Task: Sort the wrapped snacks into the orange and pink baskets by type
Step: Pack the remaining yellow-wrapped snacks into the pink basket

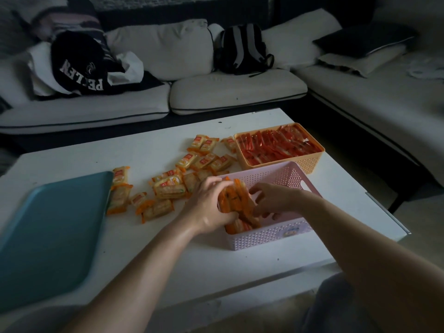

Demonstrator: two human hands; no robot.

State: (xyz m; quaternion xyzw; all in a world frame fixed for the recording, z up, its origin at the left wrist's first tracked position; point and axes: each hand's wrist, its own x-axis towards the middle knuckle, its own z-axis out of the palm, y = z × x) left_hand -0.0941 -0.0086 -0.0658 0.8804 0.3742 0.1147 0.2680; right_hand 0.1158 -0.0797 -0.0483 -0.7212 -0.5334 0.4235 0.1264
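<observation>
Forearms come in from the near edge of the white desk (216, 265) and meet over the pink basket (264, 235), which sits closest to the person. The left hand (209, 205) has its fingers wrapped round a stack of orange-wrapped snacks (236, 200) standing on edge in the basket's left end. The right hand (274, 200) has bent fingers against the stack's other side, though whether it grips or only steadies cannot be told. The likely trouble is here: the packets look slick and stand upright, so if either hand lets go unevenly the row could topple flat or spill over the low rim. To the left, a teal tray (52, 231) lies on the desk. Between it and the basket the loose snacks (165, 191) are scattered, still to be gathered; a forearm sweeping across could knock some off the desk. Farther back, just beside the pink basket, the orange basket (310, 162) is packed with red packets (276, 145). A few loose snacks lie right against it and could be dropped in there by mistake. Beyond stands a pale sofa (228, 92) with a backpack (242, 49) on it.
</observation>
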